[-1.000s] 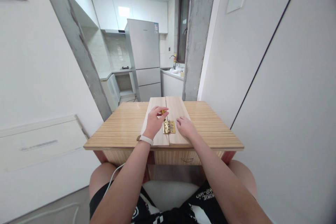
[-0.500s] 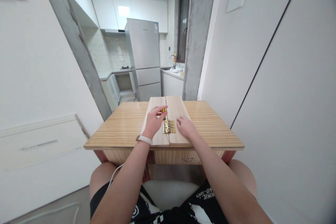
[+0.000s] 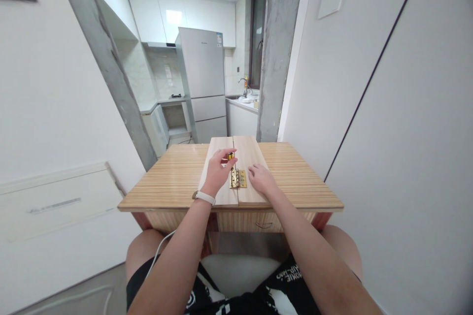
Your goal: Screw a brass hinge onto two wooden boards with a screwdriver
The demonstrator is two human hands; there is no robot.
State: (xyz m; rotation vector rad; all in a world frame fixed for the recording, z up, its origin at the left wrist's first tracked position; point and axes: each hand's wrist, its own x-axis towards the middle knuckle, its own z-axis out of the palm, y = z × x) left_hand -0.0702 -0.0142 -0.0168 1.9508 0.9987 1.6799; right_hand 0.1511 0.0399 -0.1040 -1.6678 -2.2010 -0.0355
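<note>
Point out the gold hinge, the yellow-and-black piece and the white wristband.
Gold hinge (image 3: 238,178): head view, on its knuckled middle.
Yellow-and-black piece (image 3: 231,157): head view, on its exposed face.
White wristband (image 3: 206,197): head view, on the strap across the wrist.

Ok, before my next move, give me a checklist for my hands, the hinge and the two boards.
1. Small yellow-and-black piece held: ok, pinched in the left hand.
2. That piece meeting the hinge: cannot tell; the thumb hides much of it.
3. Hinge straddling the seam: ok, one leaf over the left board, one over the right board.
4. Right hand clear of the hinge: ok, beside it at the right board.
5. Screws seated in the holes: cannot tell, too small.
</note>
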